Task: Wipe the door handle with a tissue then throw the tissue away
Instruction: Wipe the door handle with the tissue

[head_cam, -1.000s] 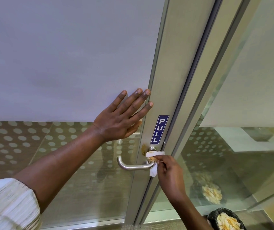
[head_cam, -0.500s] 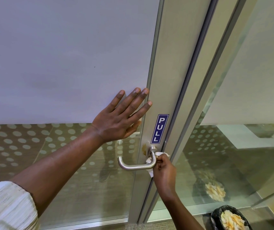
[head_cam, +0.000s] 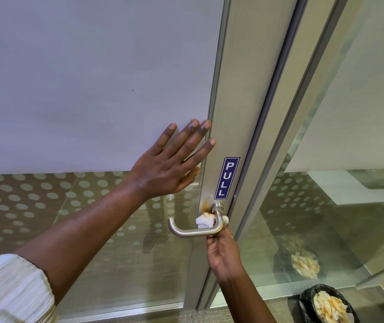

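The left hand (head_cam: 167, 169) lies flat and spread against the door (head_cam: 93, 89), fingers apart, holding nothing; it appears to brace the panel. The right hand (head_cam: 223, 255) reaches up from below, its fingers pinched on a tissue (head_cam: 203, 220) that is pressed against the neck of the door handle (head_cam: 195, 231), between the lever and the frame.

Findings: the tissue carries orange-brown marks, so some soil has come off. An orange-brown stain (head_cam: 205, 205) remains on the frame just beside the handle's round base, below the PULL sticker (head_cam: 227, 178). The long bar of the lever looks clean, though its underside is hidden.

Assessment: wiping is under way and not complete; the area around the base needs further passes. Disposal is outstanding. A bin (head_cam: 326, 304) lined with a black bag stands on the floor at the lower right, well apart from the handle, already holding crumpled paper.
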Available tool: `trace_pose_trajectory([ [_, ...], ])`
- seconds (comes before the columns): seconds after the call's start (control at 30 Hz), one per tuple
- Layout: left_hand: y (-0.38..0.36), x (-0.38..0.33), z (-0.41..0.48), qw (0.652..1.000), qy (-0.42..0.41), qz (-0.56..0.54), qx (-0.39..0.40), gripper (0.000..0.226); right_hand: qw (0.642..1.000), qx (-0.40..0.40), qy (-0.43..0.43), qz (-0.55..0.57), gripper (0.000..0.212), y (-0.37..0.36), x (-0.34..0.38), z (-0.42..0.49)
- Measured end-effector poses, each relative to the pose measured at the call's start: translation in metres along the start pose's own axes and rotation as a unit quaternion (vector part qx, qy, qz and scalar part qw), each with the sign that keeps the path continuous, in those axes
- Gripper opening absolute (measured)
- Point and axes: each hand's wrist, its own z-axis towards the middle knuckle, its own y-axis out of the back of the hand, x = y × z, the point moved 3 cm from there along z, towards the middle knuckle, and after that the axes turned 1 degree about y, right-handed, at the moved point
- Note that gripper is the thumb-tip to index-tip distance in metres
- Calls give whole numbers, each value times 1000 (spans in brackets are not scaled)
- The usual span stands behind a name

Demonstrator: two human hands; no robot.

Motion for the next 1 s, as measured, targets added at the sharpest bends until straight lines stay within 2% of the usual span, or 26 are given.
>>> trace_pose_trajectory([
  [0.1,0,0,1,1000,0,2,-2,70,1000,-14,2,-22,23,5,9,0],
  [0.17,0,0,1,1000,-1,1,-1,69,998,-16,32,-58,23,8,19,-1],
  [0.23,0,1,1,1000,0,2,0,69,987,-20,87,-135,26,10,29,-1],
  [0.3,-1,0,1,1000,1,2,-1,69,947,-15,170,-271,28,8,40,-6],
  [0.33,-1,0,0,1000,1,3,-1,69,897,-12,235,-374,29,6,44,-9],
  [0.4,-1,0,0,1000,4,2,-2,69,735,10,388,-555,27,0,49,-19],
  [0.43,-2,0,0,1000,5,1,-3,70,667,36,451,-592,26,-3,51,-23],
  [0.47,-2,0,0,1000,5,1,-3,70,621,71,489,-608,27,-7,52,-27],
  [0.57,-2,0,-1,1000,3,3,-2,70,516,144,521,-664,30,-20,54,-26],
  [0.67,-3,-1,0,1000,1,4,-3,70,370,166,541,-736,38,-32,50,-21],
  [0.73,-2,0,0,1000,2,3,-4,71,299,206,538,-761,41,-36,47,-18],
  [0.77,-2,0,0,1000,1,3,-5,71,274,231,541,-761,40,-36,48,-16],
  [0.83,-1,0,0,1000,2,1,-7,71,253,267,552,-749,35,-35,57,-11],
  [0.87,-1,-1,0,1000,3,-1,-7,71,262,271,553,-743,34,-33,63,-9],
  [0.93,-2,-1,0,1000,2,-3,-9,71,307,254,553,-732,33,-27,72,-9],
  [1.0,-2,-1,1,1000,4,-2,-10,71,313,233,560,-731,35,-22,71,-9],
])
